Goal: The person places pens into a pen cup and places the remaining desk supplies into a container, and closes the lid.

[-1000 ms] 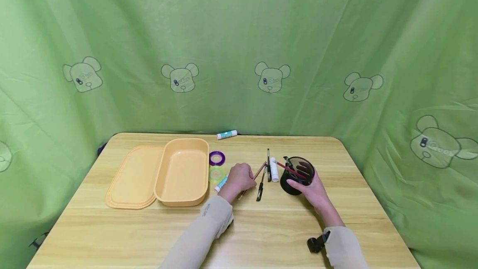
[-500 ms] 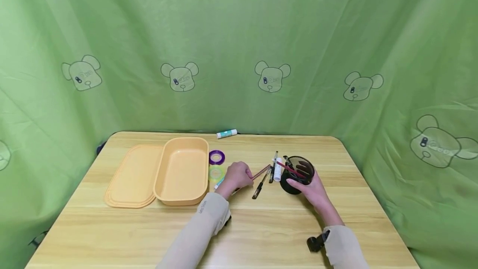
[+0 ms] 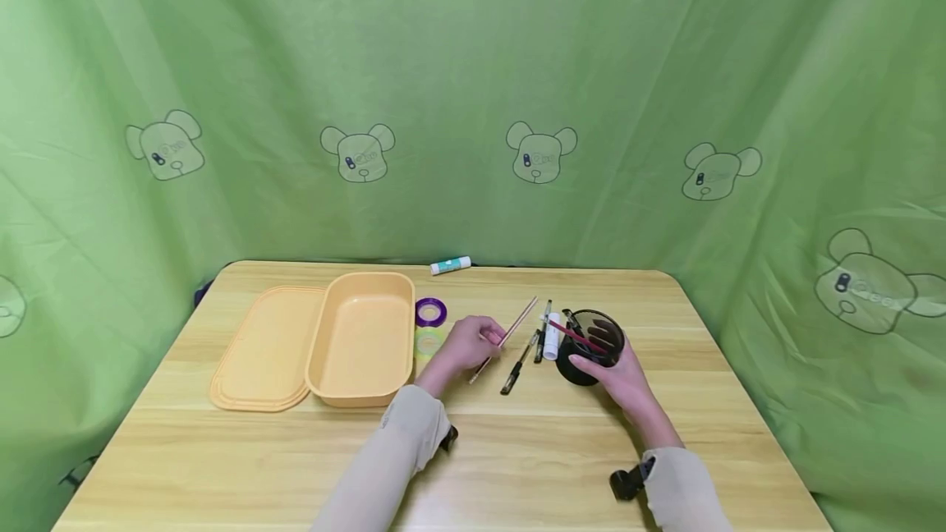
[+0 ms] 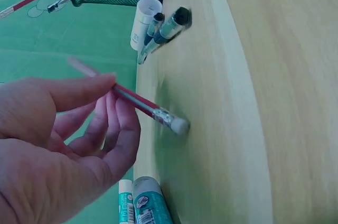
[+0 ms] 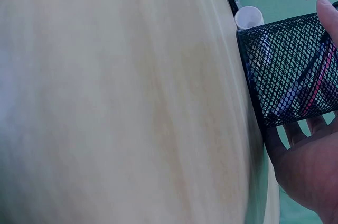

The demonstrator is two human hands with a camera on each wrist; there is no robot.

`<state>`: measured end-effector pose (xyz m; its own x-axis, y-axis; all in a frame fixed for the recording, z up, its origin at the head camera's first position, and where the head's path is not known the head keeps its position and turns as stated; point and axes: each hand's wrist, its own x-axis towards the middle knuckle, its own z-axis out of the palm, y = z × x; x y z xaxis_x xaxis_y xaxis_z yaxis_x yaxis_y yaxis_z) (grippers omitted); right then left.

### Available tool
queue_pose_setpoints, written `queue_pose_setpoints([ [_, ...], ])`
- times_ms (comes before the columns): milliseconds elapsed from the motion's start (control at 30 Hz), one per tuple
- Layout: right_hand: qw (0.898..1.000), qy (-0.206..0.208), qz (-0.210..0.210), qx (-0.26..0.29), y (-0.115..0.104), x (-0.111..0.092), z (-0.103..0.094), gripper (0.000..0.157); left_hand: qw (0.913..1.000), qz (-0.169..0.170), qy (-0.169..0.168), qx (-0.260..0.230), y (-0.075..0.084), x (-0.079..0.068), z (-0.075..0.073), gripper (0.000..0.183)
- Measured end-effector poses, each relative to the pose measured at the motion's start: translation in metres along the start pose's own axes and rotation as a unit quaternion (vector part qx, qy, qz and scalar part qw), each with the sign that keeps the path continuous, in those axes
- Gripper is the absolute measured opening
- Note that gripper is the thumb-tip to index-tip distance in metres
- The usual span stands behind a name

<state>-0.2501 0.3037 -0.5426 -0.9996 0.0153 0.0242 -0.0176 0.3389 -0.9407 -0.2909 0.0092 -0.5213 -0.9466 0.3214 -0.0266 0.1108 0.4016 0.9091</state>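
Observation:
My left hand (image 3: 469, 343) pinches a red pencil (image 4: 133, 98) between thumb and fingers, its silver ferrule and eraser end pointing down toward the tabletop in the left wrist view. My right hand (image 3: 623, 373) is wrapped round a black mesh pen cup (image 5: 288, 71), thumb on the near side and fingers behind. Inside the cup, another red pencil (image 3: 567, 335) and a black pen lean out over its left rim. Between the hands lie two black pens (image 3: 516, 369) and a white glue stick (image 3: 551, 338), the latter right beside the cup.
Left of the hands stands an open orange box (image 3: 362, 343), with its lid (image 3: 262, 351) lying alongside. Purple tape (image 3: 430, 312) and yellow-green tape (image 3: 428, 342) lie against its right side. A teal-and-white glue stick (image 3: 450, 265) rests at the table's far edge.
The left hand has raised the pencil off the tabletop and turned it more upright. Earlier, the white glue stick and a black pen shifted right toward the cup. The right hand has stayed put.

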Motion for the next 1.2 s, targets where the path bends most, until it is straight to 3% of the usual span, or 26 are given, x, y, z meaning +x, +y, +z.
queue_pose_setpoints([
  [233,1.0,0.0,-0.004,-0.003,0.0005,0.0002,0.0003,0.091,0.9924,-0.004,0.021,-0.121,-0.0003,0.0003,-0.0002,0.026],
  [467,1.0,0.001,-0.006,0.0,0.0022,0.0009,0.0008,0.091,0.9733,-0.012,0.003,-0.229,-0.0012,0.0018,-0.0008,0.034],
  [933,1.0,0.0,-0.004,0.004,0.0036,0.0021,0.0004,0.091,0.9577,-0.008,-0.004,-0.288,0.0034,0.0007,-0.0041,0.036],
  [1200,1.0,-0.001,-0.005,0.004,0.0035,0.0024,0.0003,0.092,0.9575,0.007,0.0,-0.288,0.006,-0.0004,-0.006,0.035],
])
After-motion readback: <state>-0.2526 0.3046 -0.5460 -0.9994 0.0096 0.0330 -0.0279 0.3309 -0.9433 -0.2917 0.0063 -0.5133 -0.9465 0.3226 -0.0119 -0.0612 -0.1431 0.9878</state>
